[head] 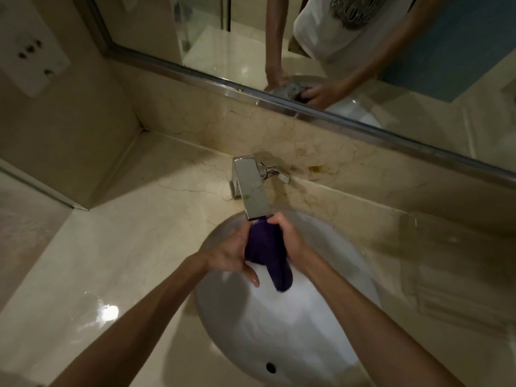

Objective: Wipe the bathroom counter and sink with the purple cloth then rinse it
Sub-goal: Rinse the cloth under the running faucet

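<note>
faucet overhanging sink, folded towel right

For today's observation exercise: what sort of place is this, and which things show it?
A bathroom, most likely: a white sink set in a marble counter, a chrome tap and a wall mirror above.

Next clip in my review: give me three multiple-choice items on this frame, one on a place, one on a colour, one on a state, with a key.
1. Where is the purple cloth?
A. under the faucet spout, over the sink
B. on the counter
C. hung on the mirror

2. What colour is the sink?
A. black
B. white
C. green

3. How are the hands?
A. both gripping the cloth
B. both flat on the counter
C. one on the faucet handle

Key: 1 A, the cloth sits just below the spout; 2 B, the bowl is white; 3 A, the left hand and the right hand wrap around it.
</note>
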The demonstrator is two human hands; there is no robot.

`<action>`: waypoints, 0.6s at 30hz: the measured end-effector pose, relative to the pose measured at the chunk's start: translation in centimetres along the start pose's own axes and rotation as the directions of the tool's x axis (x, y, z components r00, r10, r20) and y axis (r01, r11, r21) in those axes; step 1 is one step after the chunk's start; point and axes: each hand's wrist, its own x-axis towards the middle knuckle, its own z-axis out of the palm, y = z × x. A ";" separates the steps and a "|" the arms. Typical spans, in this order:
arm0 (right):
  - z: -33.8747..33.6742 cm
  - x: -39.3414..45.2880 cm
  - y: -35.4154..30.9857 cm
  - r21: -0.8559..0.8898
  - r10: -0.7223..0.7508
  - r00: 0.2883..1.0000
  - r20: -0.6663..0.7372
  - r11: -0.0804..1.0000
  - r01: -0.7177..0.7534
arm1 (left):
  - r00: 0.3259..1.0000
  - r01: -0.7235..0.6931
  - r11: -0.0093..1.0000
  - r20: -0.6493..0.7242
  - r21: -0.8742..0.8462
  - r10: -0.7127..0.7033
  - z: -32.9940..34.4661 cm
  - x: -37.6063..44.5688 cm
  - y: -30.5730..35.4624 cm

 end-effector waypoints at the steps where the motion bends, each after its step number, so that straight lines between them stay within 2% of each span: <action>1: 0.0 0.1 0.7 0.150 0.028 0.999 -0.035 0.988 -0.022 | 0.999 -0.051 0.989 -0.017 -0.138 0.049 0.9 -0.1 -0.1; 2: -0.1 0.2 1.1 0.270 0.052 0.997 -0.062 0.962 -0.033 | 0.995 -0.094 0.974 -0.056 -0.206 0.084 1.7 -0.1 -0.6; 4: -0.2 0.4 1.6 0.415 0.097 0.990 -0.098 0.909 -0.048 | 0.971 -0.181 0.974 -0.182 -0.134 0.155 3.1 -0.2 -0.9; 6: -0.5 0.5 1.7 0.521 0.126 0.988 -0.088 0.851 -0.061 | 0.926 -0.206 0.977 -0.331 -0.045 0.180 4.5 -0.4 -1.2; 8: -0.8 1.0 1.5 0.588 0.135 0.986 -0.093 0.807 -0.054 | 0.886 -0.231 0.972 -0.421 -0.039 0.194 5.6 -0.5 -2.0; 10: -0.9 1.5 1.3 0.593 0.143 0.984 -0.108 0.804 -0.052 | 0.870 -0.186 0.982 -0.466 -0.015 0.158 5.3 -0.5 -2.3; 12: -0.9 1.9 1.2 0.593 0.145 0.984 -0.106 0.803 -0.055 | 0.866 -0.056 0.994 -0.491 0.096 0.096 4.3 -0.5 -3.0; 14: -1.6 2.6 1.3 0.605 0.162 0.981 -0.109 0.794 -0.064 | 0.886 -0.029 0.980 -0.449 0.195 0.115 2.6 -0.1 -3.1; 16: -2.8 3.2 1.6 0.586 0.175 0.979 -0.105 0.806 -0.081 | 0.908 0.003 0.931 -0.391 0.364 0.150 0.6 0.3 -2.5; 18: -3.5 3.6 2.2 0.558 0.202 0.977 -0.066 0.820 -0.131 | 0.924 0.072 0.899 -0.367 0.432 0.103 -1.0 0.8 -2.4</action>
